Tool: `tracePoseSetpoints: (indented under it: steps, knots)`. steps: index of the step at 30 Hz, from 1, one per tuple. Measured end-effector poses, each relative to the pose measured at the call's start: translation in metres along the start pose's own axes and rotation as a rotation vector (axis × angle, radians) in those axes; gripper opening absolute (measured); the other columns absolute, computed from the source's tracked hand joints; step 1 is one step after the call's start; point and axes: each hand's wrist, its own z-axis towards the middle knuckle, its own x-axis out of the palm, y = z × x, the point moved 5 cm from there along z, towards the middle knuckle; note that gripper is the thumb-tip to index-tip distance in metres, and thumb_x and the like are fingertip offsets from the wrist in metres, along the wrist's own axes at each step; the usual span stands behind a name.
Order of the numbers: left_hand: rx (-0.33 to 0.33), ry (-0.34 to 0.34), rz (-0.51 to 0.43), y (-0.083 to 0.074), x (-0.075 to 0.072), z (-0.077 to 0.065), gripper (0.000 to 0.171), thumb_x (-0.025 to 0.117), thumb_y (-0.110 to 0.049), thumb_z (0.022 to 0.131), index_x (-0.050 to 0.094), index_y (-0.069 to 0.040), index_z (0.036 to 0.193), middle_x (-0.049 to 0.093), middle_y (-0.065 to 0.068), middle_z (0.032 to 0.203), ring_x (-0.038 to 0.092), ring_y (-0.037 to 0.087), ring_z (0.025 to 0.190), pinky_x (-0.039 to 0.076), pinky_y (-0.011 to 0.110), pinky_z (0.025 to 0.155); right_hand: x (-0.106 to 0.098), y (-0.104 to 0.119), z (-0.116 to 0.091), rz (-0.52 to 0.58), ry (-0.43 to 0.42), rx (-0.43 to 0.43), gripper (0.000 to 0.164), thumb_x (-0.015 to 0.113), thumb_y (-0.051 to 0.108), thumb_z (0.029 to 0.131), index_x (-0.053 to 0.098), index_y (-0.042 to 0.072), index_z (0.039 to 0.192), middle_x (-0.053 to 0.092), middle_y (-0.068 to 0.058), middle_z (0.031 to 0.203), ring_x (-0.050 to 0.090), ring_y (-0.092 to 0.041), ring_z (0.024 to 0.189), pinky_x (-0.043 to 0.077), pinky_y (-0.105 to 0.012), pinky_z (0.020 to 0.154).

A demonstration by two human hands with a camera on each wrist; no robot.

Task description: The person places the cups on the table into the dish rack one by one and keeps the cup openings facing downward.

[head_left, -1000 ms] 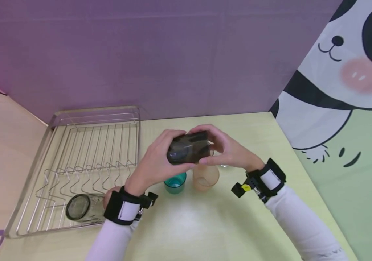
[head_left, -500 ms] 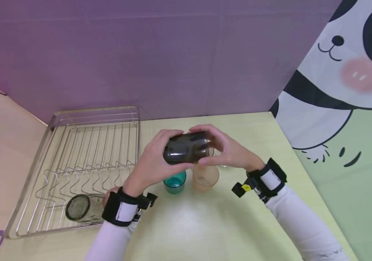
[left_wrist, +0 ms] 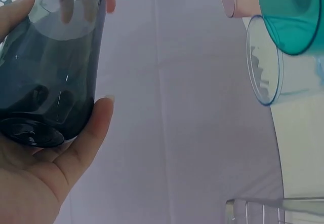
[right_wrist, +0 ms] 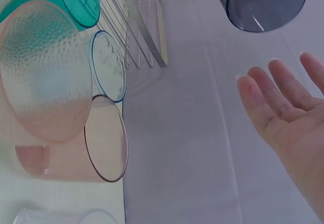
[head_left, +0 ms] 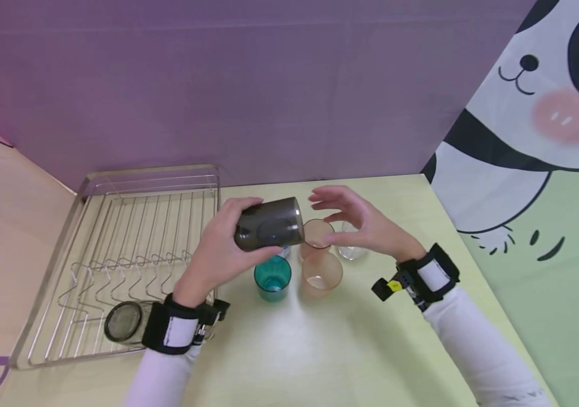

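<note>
My left hand (head_left: 223, 249) grips a dark grey translucent cup (head_left: 271, 223) around its base end. The cup lies on its side in the air, its mouth facing right. In the left wrist view the thumb and fingers curl round the lower part of the dark cup (left_wrist: 50, 77). My right hand (head_left: 365, 223) is apart from the cup, its fingers loosely spread and holding nothing. Below the hands stand a teal cup (head_left: 273, 278), a textured peach cup (head_left: 322, 272), a pink cup (head_left: 318, 232) and a clear cup (head_left: 351, 243). A blue-rimmed clear cup (left_wrist: 264, 62) is mostly hidden in the head view.
A metal wire dish rack (head_left: 154, 217) stands at the left of the pale wooden table (head_left: 320, 350). A greenish-grey glass (head_left: 123, 322) lies on its side at the rack's front, partly behind the left wrist. A purple cloth wall (head_left: 248, 96) borders the table's back.
The right hand has let go of the dark cup and drawn slightly right, fingers opening. The left hand has carried the cup a little left, uncovering more of the cups below.
</note>
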Motion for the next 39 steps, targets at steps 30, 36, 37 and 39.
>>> tracePoseSetpoints:
  steps: [30,36,37,39]
  knots:
    - [-0.114,-0.146,0.077,0.023,-0.051,-0.019,0.084,0.091,-0.02,0.068,0.048,-0.008,0.138,0.056,0.014,0.134,0.054,0.028,0.114,0.045,0.049,0.092,-0.043,-0.023,-0.031,-0.055,-0.099,0.082,0.063,0.069,0.0,0.088,0.04,0.002,0.144,0.049,0.008,0.142,0.05,-0.019,0.132,0.046,-0.02,0.102]
    - [-0.181,-0.175,0.114,0.024,-0.068,-0.029,0.082,0.089,-0.022,0.071,0.047,-0.009,0.14,0.055,0.015,0.134,0.053,0.031,0.114,0.043,0.05,0.091,-0.047,-0.026,-0.031,-0.037,-0.112,0.078,0.063,0.068,-0.002,0.088,0.039,-0.002,0.144,0.049,0.011,0.14,0.05,-0.017,0.131,0.046,-0.019,0.101]
    - [-0.185,-0.186,0.122,0.022,-0.071,-0.03,0.083,0.089,-0.022,0.07,0.047,-0.008,0.14,0.056,0.015,0.134,0.053,0.031,0.113,0.042,0.048,0.09,-0.049,-0.026,-0.032,-0.035,-0.113,0.076,0.063,0.067,-0.002,0.088,0.039,-0.002,0.144,0.049,0.01,0.14,0.05,-0.016,0.131,0.046,-0.019,0.101]
    - [-0.19,-0.211,0.132,0.02,-0.077,-0.033,0.084,0.09,-0.02,0.069,0.047,-0.008,0.14,0.056,0.015,0.133,0.053,0.03,0.112,0.041,0.045,0.089,-0.052,-0.026,-0.033,-0.034,-0.12,0.079,0.063,0.067,-0.002,0.088,0.038,-0.002,0.144,0.049,0.01,0.14,0.05,-0.017,0.131,0.046,-0.019,0.102]
